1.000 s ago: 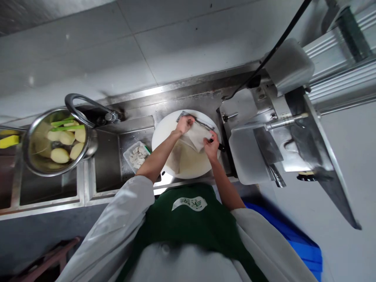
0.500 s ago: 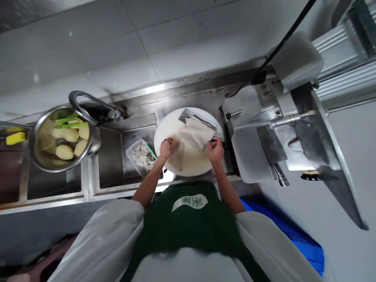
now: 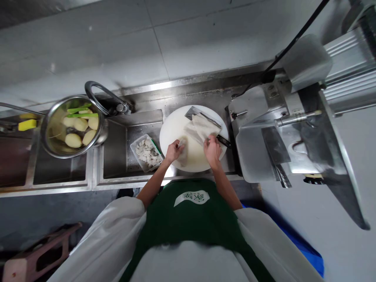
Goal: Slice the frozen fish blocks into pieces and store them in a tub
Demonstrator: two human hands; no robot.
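Stainless-steel counter (image 3: pixel 179 93) with round white cutting board (image 3: pixel 173 123), bearing a black-handled cleaver (image 3: pixel 224 141), its blade partly under a pale cloth (image 3: pixel 206 126), and a thin translucent piece (image 3: pixel 183 157). Left hand (image 3: pixel 174 151): curled nearly closed at the piece's upper edge, grip unclear; right hand (image 3: pixel 212 150): fingers bunched at the cloth's near edge, hold unclear. Probable hazard: tugging the cloth could swing the half-hidden blade toward fingers.

the green apron (image 3: pixel 190 225) bears a wavy white patch (image 3: pixel 192 197) with big green characters, chinese by the look of them, and smaller ones alongside, none i can make out surely, while the slicer's (image 3: pixel 302 152) small label (image 3: pixel 299 117) has print too tiny to read.
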